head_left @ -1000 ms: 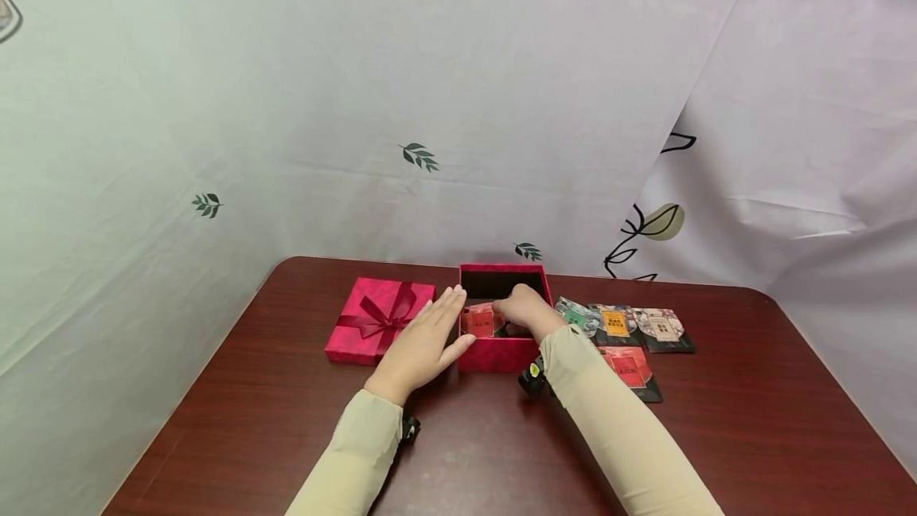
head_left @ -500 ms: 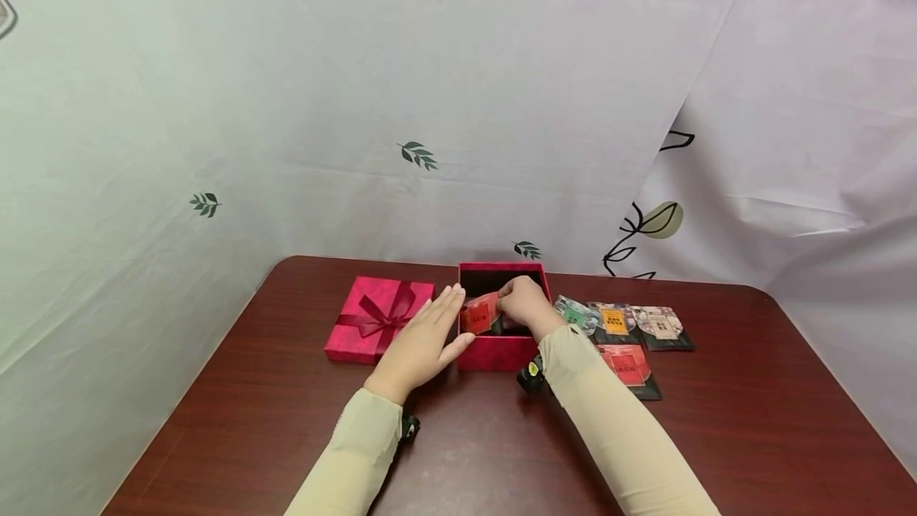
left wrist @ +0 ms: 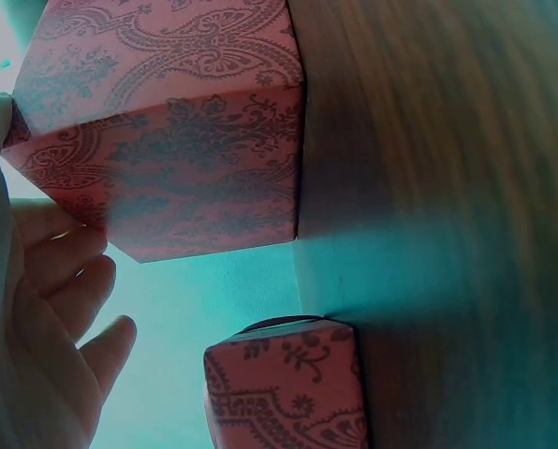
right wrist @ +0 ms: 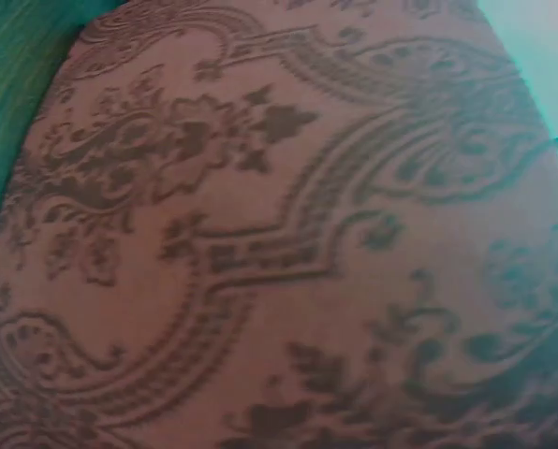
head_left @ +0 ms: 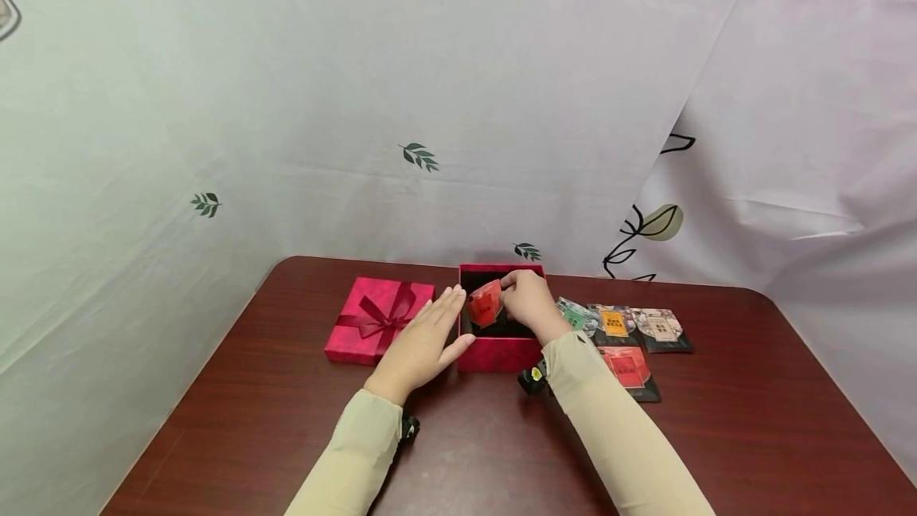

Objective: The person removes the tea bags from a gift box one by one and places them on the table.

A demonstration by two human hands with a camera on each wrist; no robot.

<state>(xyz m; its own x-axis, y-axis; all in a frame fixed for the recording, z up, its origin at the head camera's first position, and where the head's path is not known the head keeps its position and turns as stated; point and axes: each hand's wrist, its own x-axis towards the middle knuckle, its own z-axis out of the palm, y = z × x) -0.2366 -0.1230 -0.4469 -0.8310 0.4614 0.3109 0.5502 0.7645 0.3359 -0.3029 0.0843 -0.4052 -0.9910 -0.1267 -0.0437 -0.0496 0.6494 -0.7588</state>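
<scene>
A red-and-black packet (head_left: 485, 303) stands tilted inside an open red gift box (head_left: 499, 355). My right hand (head_left: 530, 301) pinches the packet's upper right edge, the wrist passing over the box's front wall. My left hand (head_left: 424, 347) lies with its fingers straight along the left side of the box. In the left wrist view, that hand (left wrist: 50, 290) touches the patterned box (left wrist: 204, 168) at its edge, fingers near a corner. Only the box's paisley wall (right wrist: 260, 234) fills the right wrist view; the hand is hidden there.
The red lid (head_left: 358, 342) with a dark red ribbon bow lies left of the box. To the right are a green packet (head_left: 575, 315), an orange-labelled packet (head_left: 614, 323), a pale floral packet (head_left: 661, 327) and another red packet (head_left: 630, 371), on the brown table (head_left: 752, 412).
The right hand has risen and shifted slightly toward the back of the box. The red packet it pinches has lifted and tilted from lying low. My left hand has stayed put.
</scene>
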